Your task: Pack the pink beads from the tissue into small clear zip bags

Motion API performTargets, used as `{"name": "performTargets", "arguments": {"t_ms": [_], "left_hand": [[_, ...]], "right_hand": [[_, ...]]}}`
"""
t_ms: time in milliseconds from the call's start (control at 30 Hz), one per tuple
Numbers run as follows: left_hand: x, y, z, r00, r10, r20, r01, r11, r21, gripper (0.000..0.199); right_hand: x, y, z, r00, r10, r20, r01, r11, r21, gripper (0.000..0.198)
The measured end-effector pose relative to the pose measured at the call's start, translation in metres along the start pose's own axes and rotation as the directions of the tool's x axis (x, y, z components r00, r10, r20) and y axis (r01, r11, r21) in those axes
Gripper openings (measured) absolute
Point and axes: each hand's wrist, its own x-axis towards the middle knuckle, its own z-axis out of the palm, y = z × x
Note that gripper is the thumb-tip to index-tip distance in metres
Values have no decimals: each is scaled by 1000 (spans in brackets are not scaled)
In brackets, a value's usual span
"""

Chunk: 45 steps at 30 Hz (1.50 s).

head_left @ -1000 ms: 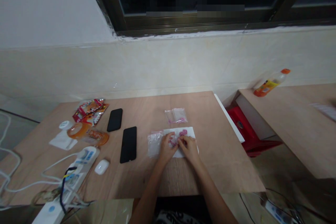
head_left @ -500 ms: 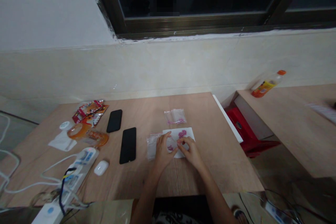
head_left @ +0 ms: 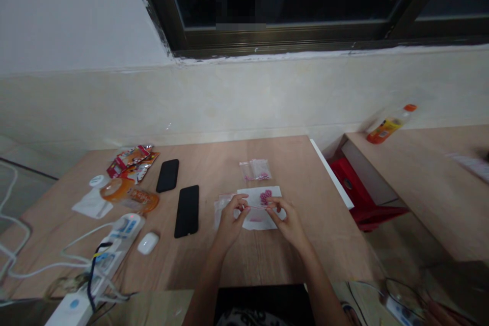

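Between my two hands a thin pinkish string (head_left: 257,207) is held nearly level; too little detail shows to tell what is on it. One end is pinched in the fingertips of my left hand (head_left: 231,219), the other in those of my right hand (head_left: 286,220). Both hands hover over a white sheet of paper (head_left: 263,226). A cluster of pink beads (head_left: 266,195) lies on the sheet near my right fingertips, and a faint pink patch shows lower on it. A clear plastic bag (head_left: 219,209) lies partly behind my left hand.
Small clear bags (head_left: 255,169) with pink bits lie beyond the paper. Left of my hands are two dark phones (head_left: 187,211), a white case (head_left: 147,243), an orange-tinted bottle (head_left: 132,196), snack packets (head_left: 133,163) and a power strip (head_left: 114,244). Another bottle (head_left: 389,126) stands on the right-hand table.
My hands have moved apart from close together over the paper, so the string now stretches between them. My right hand has shifted slightly right.
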Motion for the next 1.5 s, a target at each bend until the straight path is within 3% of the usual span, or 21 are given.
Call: {"name": "performTargets", "arguments": {"t_ms": [267, 400, 600, 833, 1133, 1367, 1500], "left_hand": [[3, 0, 2, 999, 25, 49, -22, 999, -45, 37], [6, 3, 5, 994, -20, 105, 28, 997, -76, 34], [7, 6, 10, 996, -15, 89, 21, 997, -72, 30], [7, 8, 11, 992, 20, 122, -19, 1000, -12, 36], [8, 6, 13, 997, 0, 81, -4, 999, 47, 17], [10, 13, 9, 986, 31, 163, -46, 995, 88, 30], [9, 13, 10, 989, 10, 150, -21, 997, 78, 19]], "right_hand": [[4, -5, 0, 999, -34, 34, 32, 997, 63, 29], [6, -7, 3, 999, -39, 30, 36, 994, 100, 28], [6, -6, 11, 1000, -9, 15, 6, 986, 166, 27], [4, -6, 16, 999, -12, -41, 16, 994, 109, 20], [3, -5, 19, 995, -101, -1, 101, 993, 65, 21], [2, -3, 22, 989, -146, -12, 147, 988, 55, 20], [3, -5, 20, 989, -148, 5, 147, 987, 67, 18]]}}
